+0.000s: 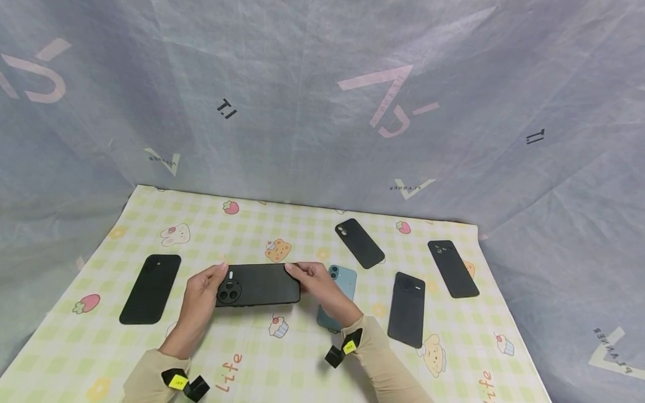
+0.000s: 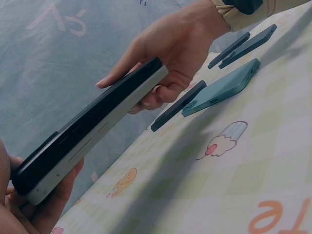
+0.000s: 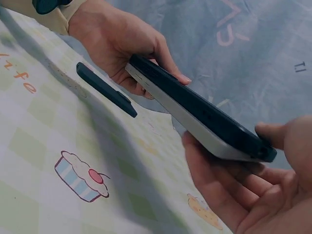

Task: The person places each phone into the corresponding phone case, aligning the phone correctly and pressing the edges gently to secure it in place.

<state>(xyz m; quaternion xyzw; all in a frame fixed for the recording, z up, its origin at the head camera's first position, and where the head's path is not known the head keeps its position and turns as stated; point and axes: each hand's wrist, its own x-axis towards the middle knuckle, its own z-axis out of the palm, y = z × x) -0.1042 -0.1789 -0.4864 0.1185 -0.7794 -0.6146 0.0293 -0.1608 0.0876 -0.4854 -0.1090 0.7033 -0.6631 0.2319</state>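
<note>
Between both hands, raised above the table, is a black phone case [image 1: 267,282] with a round camera ring at its left end. Under it lies a phone [image 2: 92,144] whose silver side shows below the case's dark edge in both wrist views. My left hand [image 1: 199,294] grips the camera end, thumb on top and fingers beneath. At the other end my right hand [image 1: 325,285] pinches the pair, its thumb on the case's back. Below my right wrist a teal phone [image 1: 347,280] lies on the cloth, partly hidden by the forearm.
A black phone case [image 1: 151,288] lies at the left. To the right are a dark phone [image 1: 407,313] and two more black cases, one near the back [image 1: 360,243] and one by the right edge [image 1: 453,268]. A grey-blue curtain [image 1: 282,140] hangs behind the checked tablecloth [image 1: 282,358].
</note>
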